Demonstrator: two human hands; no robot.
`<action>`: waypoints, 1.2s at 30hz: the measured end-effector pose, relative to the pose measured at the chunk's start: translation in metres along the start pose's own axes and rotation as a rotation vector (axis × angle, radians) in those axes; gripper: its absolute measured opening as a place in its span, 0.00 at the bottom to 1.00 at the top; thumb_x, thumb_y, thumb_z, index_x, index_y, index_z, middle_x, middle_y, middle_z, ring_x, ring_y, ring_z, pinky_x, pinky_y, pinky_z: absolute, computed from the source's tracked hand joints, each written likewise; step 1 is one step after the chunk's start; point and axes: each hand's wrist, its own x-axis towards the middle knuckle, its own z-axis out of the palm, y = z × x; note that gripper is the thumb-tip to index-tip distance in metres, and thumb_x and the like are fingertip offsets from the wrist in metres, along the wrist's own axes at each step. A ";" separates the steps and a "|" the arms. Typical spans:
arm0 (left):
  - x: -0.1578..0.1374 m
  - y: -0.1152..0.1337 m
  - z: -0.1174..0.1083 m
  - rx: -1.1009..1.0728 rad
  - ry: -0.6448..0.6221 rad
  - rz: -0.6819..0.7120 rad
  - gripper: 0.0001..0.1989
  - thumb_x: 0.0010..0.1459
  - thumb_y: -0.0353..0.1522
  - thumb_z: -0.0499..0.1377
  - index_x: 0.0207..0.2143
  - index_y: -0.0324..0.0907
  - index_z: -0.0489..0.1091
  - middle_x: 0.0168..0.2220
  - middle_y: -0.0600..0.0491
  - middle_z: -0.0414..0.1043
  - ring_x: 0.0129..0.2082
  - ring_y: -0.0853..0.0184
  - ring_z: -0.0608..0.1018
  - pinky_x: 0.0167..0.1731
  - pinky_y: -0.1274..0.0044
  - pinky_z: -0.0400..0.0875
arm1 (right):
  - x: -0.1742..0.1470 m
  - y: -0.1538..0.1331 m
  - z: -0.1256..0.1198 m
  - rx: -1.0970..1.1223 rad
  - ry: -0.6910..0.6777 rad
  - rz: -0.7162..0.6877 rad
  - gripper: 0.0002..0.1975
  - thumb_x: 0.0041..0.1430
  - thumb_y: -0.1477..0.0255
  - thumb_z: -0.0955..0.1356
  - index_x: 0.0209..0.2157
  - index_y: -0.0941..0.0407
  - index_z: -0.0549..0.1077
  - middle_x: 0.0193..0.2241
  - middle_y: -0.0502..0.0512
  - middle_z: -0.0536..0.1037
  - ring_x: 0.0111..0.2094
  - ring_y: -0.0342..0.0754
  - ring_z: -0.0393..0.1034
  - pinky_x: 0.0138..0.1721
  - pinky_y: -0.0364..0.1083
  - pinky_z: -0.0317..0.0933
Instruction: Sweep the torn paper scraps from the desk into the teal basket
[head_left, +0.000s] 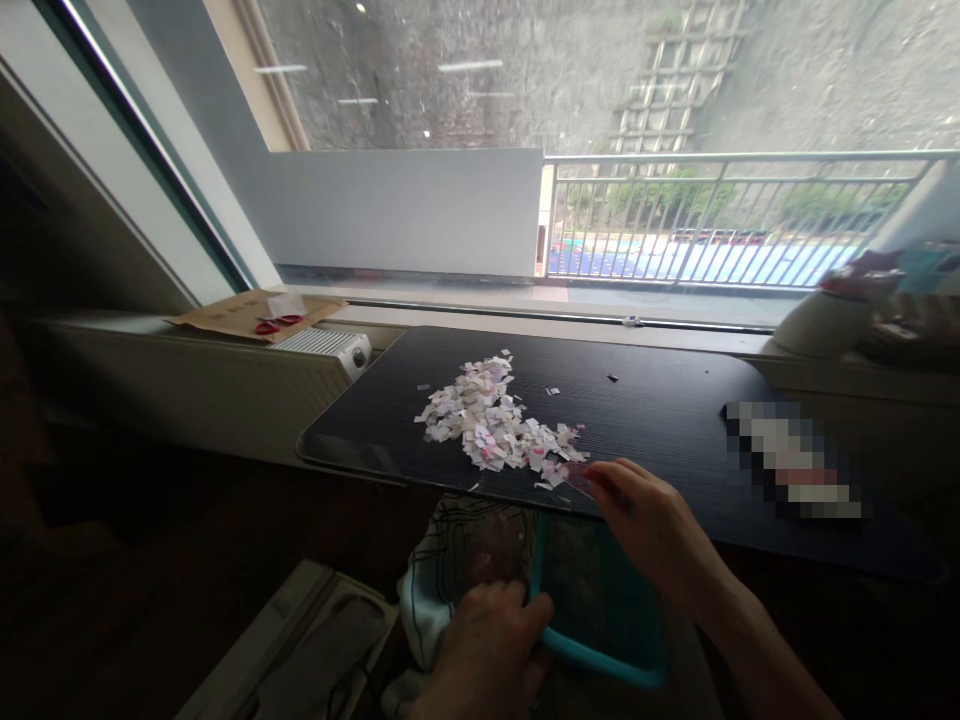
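A heap of small cut paper scraps (487,415), white with pink bits, lies on the dark tabletop (637,420). My right hand (637,505) is at the heap's near right end, its fingers pinching a thin clear plastic piece (577,478) whose edge touches the scraps. Below the table's front edge, my left hand (499,635) grips the rim of a turquoise plastic bin (600,655). The bin sits under the table edge, and its inside is too dark to make out. Checked cloth (431,570) shows beside it.
Red-handled scissors (277,324) rest on a brown paper envelope (255,312) on the left ledge, by a radiator (330,350). A blurred-out object (795,462) lies on the table's right. A pale rounded container (825,315) stands by the window. A box (300,640) sits lower left.
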 end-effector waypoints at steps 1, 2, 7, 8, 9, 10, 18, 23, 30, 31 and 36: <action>0.000 -0.001 -0.001 -0.008 -0.010 -0.002 0.08 0.50 0.30 0.56 0.36 0.46 0.65 0.35 0.53 0.69 0.36 0.59 0.72 0.33 0.72 0.65 | 0.001 0.001 -0.001 -0.001 -0.019 0.001 0.10 0.61 0.72 0.61 0.37 0.54 0.72 0.32 0.51 0.73 0.32 0.44 0.68 0.34 0.42 0.59; -0.001 -0.002 -0.001 -0.014 -0.021 -0.006 0.08 0.50 0.29 0.56 0.36 0.46 0.65 0.35 0.53 0.69 0.36 0.60 0.72 0.33 0.72 0.65 | 0.001 0.002 -0.001 -0.009 -0.024 0.009 0.09 0.61 0.72 0.61 0.37 0.54 0.73 0.32 0.51 0.73 0.32 0.44 0.68 0.33 0.42 0.59; -0.004 -0.005 0.000 -0.012 -0.027 -0.038 0.09 0.51 0.30 0.56 0.37 0.47 0.65 0.37 0.53 0.68 0.37 0.61 0.72 0.34 0.72 0.63 | 0.001 0.006 -0.005 -0.003 0.006 0.039 0.09 0.60 0.71 0.61 0.37 0.55 0.72 0.34 0.52 0.74 0.32 0.44 0.68 0.34 0.42 0.60; -0.005 -0.005 0.001 -0.009 -0.016 -0.046 0.09 0.51 0.29 0.56 0.37 0.47 0.65 0.37 0.53 0.68 0.37 0.61 0.71 0.34 0.72 0.63 | 0.001 0.006 -0.005 0.005 -0.002 0.034 0.09 0.60 0.71 0.61 0.37 0.55 0.72 0.33 0.52 0.74 0.32 0.44 0.68 0.34 0.42 0.60; -0.005 -0.006 0.002 -0.009 -0.005 -0.051 0.09 0.51 0.29 0.56 0.37 0.47 0.65 0.37 0.53 0.68 0.37 0.61 0.71 0.34 0.72 0.62 | 0.000 0.006 -0.006 0.010 -0.012 0.031 0.10 0.60 0.71 0.61 0.37 0.54 0.73 0.33 0.51 0.74 0.32 0.44 0.68 0.34 0.42 0.60; -0.005 -0.006 0.003 -0.010 0.007 -0.055 0.09 0.52 0.29 0.56 0.37 0.47 0.65 0.36 0.53 0.68 0.36 0.61 0.71 0.34 0.72 0.62 | -0.001 0.006 -0.006 0.009 -0.021 0.033 0.10 0.60 0.71 0.61 0.37 0.54 0.73 0.32 0.51 0.74 0.31 0.44 0.68 0.33 0.42 0.60; -0.008 -0.016 0.011 -0.031 0.110 -0.084 0.10 0.50 0.27 0.56 0.36 0.48 0.66 0.35 0.55 0.68 0.35 0.62 0.71 0.33 0.74 0.60 | -0.008 0.013 -0.016 -0.010 -0.025 0.085 0.09 0.59 0.70 0.62 0.36 0.54 0.73 0.32 0.51 0.74 0.29 0.43 0.67 0.32 0.42 0.60; -0.007 -0.017 0.014 -0.016 0.122 -0.083 0.10 0.51 0.28 0.56 0.36 0.48 0.66 0.34 0.55 0.68 0.34 0.62 0.71 0.32 0.74 0.60 | -0.008 0.011 -0.018 -0.041 -0.039 0.092 0.09 0.58 0.71 0.62 0.35 0.54 0.73 0.31 0.51 0.74 0.30 0.44 0.68 0.32 0.43 0.59; -0.006 -0.015 0.013 -0.002 0.118 -0.071 0.08 0.52 0.29 0.57 0.36 0.48 0.65 0.34 0.55 0.68 0.34 0.61 0.71 0.32 0.73 0.60 | 0.002 -0.006 -0.006 0.033 -0.083 0.024 0.10 0.59 0.72 0.61 0.37 0.53 0.73 0.32 0.50 0.73 0.30 0.43 0.67 0.33 0.41 0.58; -0.006 -0.015 0.013 0.001 0.116 -0.069 0.08 0.52 0.29 0.57 0.36 0.48 0.65 0.34 0.55 0.68 0.34 0.61 0.71 0.32 0.73 0.60 | 0.003 -0.008 -0.004 0.039 -0.094 0.016 0.10 0.60 0.73 0.61 0.37 0.53 0.73 0.32 0.50 0.73 0.31 0.43 0.67 0.33 0.41 0.58; -0.006 -0.014 0.012 -0.007 0.109 -0.060 0.09 0.52 0.29 0.57 0.37 0.48 0.65 0.34 0.55 0.68 0.34 0.61 0.71 0.32 0.73 0.60 | -0.003 -0.003 -0.015 -0.032 -0.116 0.059 0.09 0.58 0.72 0.62 0.35 0.54 0.73 0.31 0.50 0.73 0.30 0.44 0.67 0.32 0.42 0.58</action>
